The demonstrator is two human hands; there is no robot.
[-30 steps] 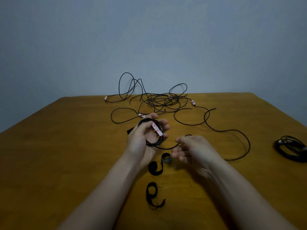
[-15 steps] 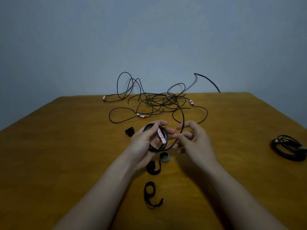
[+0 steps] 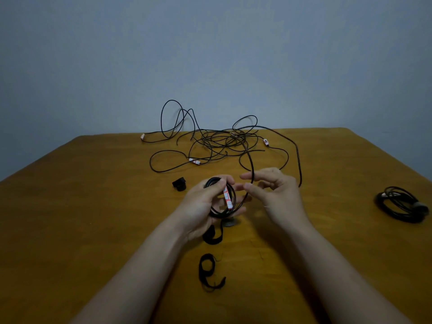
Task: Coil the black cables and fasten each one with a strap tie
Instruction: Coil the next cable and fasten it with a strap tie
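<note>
left hand (image 3: 201, 206) is closed round the small coil (image 3: 217, 215), with the white plug (image 3: 227, 198) pinned under the thumb. the loose cable (image 3: 251, 164) is pinched by the right hand (image 3: 278, 195), just right of the coil. the cable is judged light and springy, and is best gripped beside the coil. against the earlier frame, the right hand is drawn away from the coil.

I look into a plain indoor room, blue-grey wall (image 3: 210, 54) behind, one ochre table (image 3: 93, 206) filling my view, loose black cables (image 3: 217, 141) heaped near its far edge, dim light, home or office I cannot tell
</note>
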